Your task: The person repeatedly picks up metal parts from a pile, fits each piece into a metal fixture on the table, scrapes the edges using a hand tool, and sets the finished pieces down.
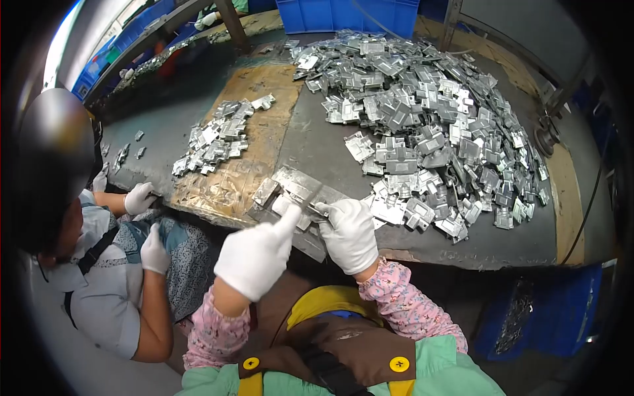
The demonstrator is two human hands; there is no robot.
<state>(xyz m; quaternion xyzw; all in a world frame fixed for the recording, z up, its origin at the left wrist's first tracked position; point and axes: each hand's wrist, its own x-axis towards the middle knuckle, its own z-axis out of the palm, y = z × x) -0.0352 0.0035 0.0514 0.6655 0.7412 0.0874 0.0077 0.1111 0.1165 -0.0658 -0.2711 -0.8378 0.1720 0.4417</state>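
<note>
Both my hands wear white gloves and meet at a metal fixture [290, 181] on the table's front edge. My left hand [256, 254] is closed, its forefinger reaching over the fixture. A thin grey streak beside that fingertip is blurred, so what this hand grips is unclear. My right hand [350, 234] pinches the edge of a grey metal part [318, 212] at the fixture's right side; the fingers hide much of it. Flat cast metal parts lie in a large pile [422, 125] to the right and a smaller pile [218, 135] to the left.
A co-worker [112, 264] sits close on my left, with white-gloved hands near the table edge. A blue crate [347, 16] stands behind the large pile. Metal posts [231, 25] rise at the back. Below right is a blue bin [548, 317].
</note>
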